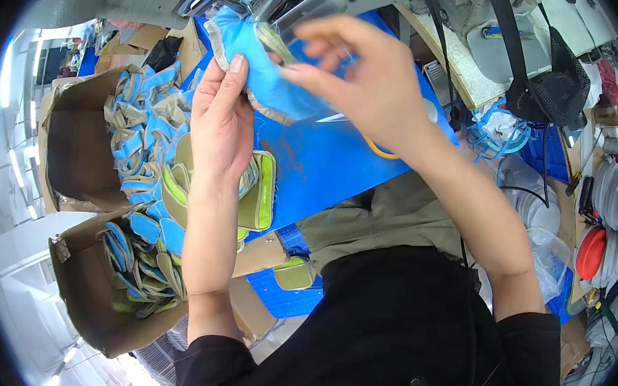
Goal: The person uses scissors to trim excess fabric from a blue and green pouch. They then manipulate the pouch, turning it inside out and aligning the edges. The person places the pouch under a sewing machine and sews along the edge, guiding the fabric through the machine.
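My left hand [224, 117] grips a blue cloth piece [260, 73] with beige binding along its edges, thumb on top. The piece is raised at the front of a sewing machine [284, 2]. Over its right side is my right hand [365, 74], somewhat blurred, its fingers spread apart from the thumb. The thumb tip is close to the cloth; whether it touches I cannot tell. Below the right wrist lies a pair of scissors with a yellow-orange handle [379, 149], partly hidden. Green-and-khaki sewn pieces [261, 196] sit beside my left forearm on the blue table [311, 171].
At the left, a heap of blue-and-beige cloth pieces [147, 129] lies by an open cardboard box [80, 146]. A lower box [77, 276] holds more pieces. Cords and a black strap [506, 41] hang at the right, near a blue basket [506, 136] and stacked white discs [617, 203].
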{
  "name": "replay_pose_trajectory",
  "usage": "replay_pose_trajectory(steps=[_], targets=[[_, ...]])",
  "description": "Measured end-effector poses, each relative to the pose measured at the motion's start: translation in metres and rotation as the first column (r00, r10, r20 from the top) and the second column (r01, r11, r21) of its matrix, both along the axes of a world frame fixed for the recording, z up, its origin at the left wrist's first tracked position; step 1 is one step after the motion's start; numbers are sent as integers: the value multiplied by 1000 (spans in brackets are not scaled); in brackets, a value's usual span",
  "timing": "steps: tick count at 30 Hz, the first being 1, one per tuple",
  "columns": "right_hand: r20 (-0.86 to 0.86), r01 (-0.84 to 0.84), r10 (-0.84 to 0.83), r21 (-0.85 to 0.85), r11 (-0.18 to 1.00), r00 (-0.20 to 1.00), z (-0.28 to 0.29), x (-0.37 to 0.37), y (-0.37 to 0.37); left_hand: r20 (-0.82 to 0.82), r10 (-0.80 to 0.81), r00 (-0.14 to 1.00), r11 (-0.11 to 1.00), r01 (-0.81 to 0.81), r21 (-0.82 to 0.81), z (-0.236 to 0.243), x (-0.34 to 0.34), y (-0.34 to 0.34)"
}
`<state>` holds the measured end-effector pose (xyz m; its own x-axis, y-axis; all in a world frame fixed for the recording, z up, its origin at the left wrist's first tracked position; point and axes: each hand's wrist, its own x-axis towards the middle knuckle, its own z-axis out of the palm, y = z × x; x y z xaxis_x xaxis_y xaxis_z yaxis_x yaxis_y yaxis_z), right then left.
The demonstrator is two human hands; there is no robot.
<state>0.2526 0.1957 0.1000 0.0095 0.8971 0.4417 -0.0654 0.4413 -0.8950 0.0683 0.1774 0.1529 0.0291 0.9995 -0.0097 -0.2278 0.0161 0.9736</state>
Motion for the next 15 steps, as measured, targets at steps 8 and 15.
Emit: replay_pose_trajectory(steps=[8, 15], targets=[[-13, -124, 126, 104, 987, 992, -11, -16, 31, -24, -9, 1000, 1000, 8, -11, -1, -22, -1], [130, 39, -88, 339, 940, 988, -11, -17, 31, 188, 4, 982, 976, 37, -214, 9, -7, -1]])
